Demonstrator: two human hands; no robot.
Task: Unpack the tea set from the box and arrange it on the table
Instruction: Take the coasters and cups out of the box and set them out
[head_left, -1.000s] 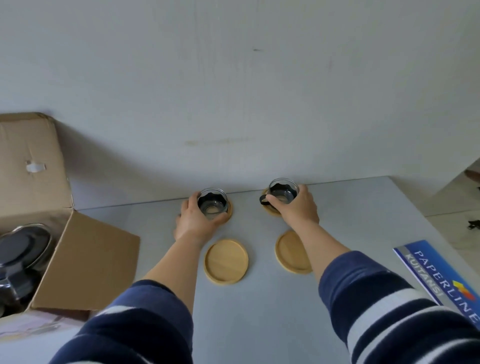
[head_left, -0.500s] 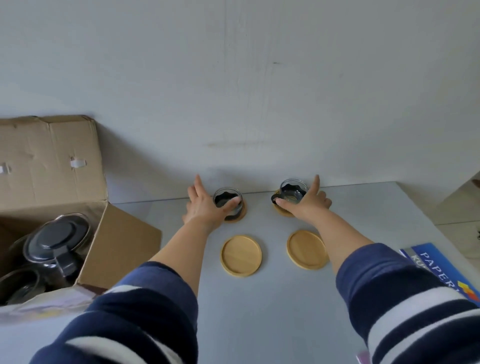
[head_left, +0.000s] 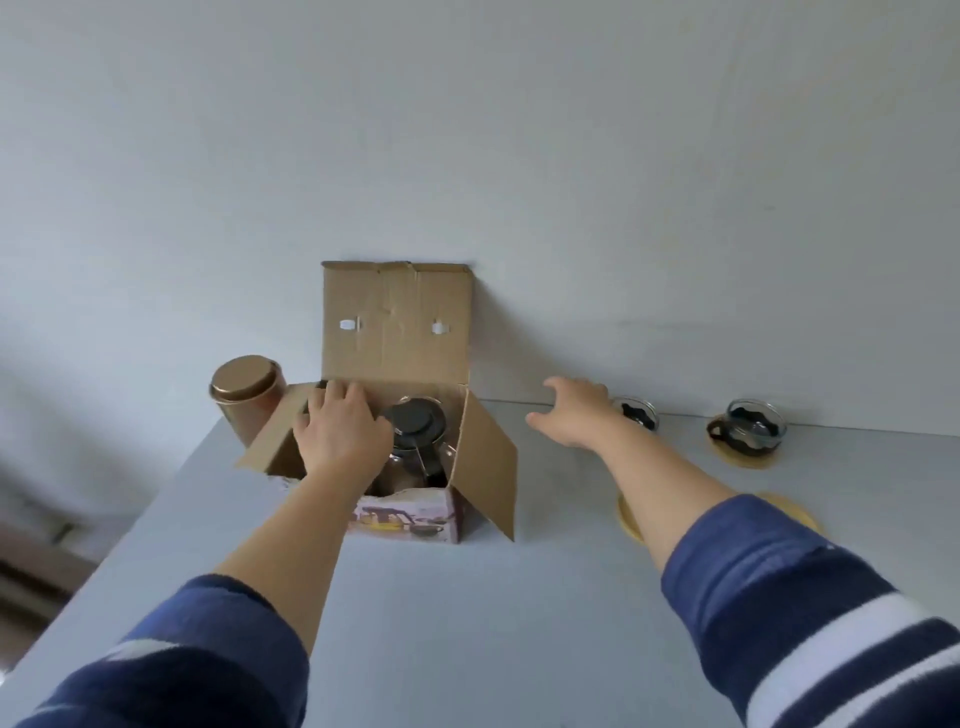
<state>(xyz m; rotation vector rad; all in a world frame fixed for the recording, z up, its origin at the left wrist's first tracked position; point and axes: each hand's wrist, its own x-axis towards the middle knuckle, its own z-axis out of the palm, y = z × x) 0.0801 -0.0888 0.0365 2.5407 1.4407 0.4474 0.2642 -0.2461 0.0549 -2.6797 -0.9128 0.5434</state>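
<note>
Canister: at far left we see a copper-coloured tin (head_left: 248, 396) standing upright on the counter (head_left: 467, 623), just beside the box's left flap.
Box: the cardboard box (head_left: 395, 322) sits open at the wall, its rear flap upright and its side flaps splayed out.
Left hand: our left hand (head_left: 340, 434) is over the box's left half, fingers reaching down inside; we cannot tell whether its grip has closed on anything.
Teapot: the dark-lidded glass teapot (head_left: 415, 431) sits inside the box, just right of the left hand.
Right hand: our right hand (head_left: 571, 413) hovers above the counter right of the box, fingers spread, grip released and empty.
Cups: one glass cup (head_left: 635, 411) peeks out behind the right hand; another (head_left: 750, 430) sits on a wooden coaster (head_left: 745, 458) further right.
Spare coasters: two (head_left: 629, 512) (head_left: 789, 512) lie partly hidden by the right forearm.
</note>
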